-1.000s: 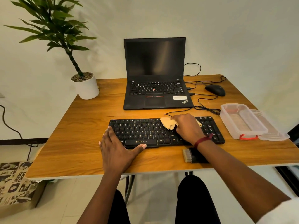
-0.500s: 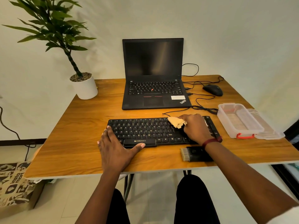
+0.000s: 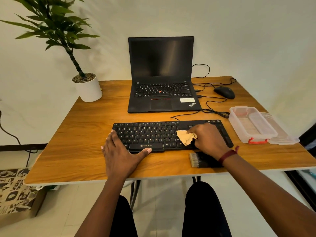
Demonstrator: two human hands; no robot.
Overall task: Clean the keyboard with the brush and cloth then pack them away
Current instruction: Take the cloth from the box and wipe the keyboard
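Finding: the task stands in its wiping stage, roughly midway, with nothing packed.

Hands: your left hand [image 3: 119, 151] lies flat with the fingers straight. It presses on the near left corner of the flat black keyboard [image 3: 153, 134], thumb at the near edge of the space bar, and appears to steady the board. Your right hand [image 3: 207, 137] is curled round the crumpled tan cloth [image 3: 185, 136] and bears it down on the keys right of centre. The two hands are well apart, one at each end of the board.

Position of items: the keyboard sits on the near part of the wooden table [image 3: 77, 142], parallel to its near edge. The brush with a black body and pale bristles [image 3: 200, 159] lies on the table just near of the keyboard's right end, partly under your right wrist, and no hand holds it.

Judgement on progress: the brush lying aside suggests brushing is finished, though the keys themselves give no proof. How much of the board the cloth has covered cannot be told.

Outstanding: the clear plastic box with a red latch [image 3: 238, 130] stands open at the right of the table, with its clear lid [image 3: 282, 134] off and just beside it. You have yet to finish wiping, place the brush and cloth in the box, and fit the lid.
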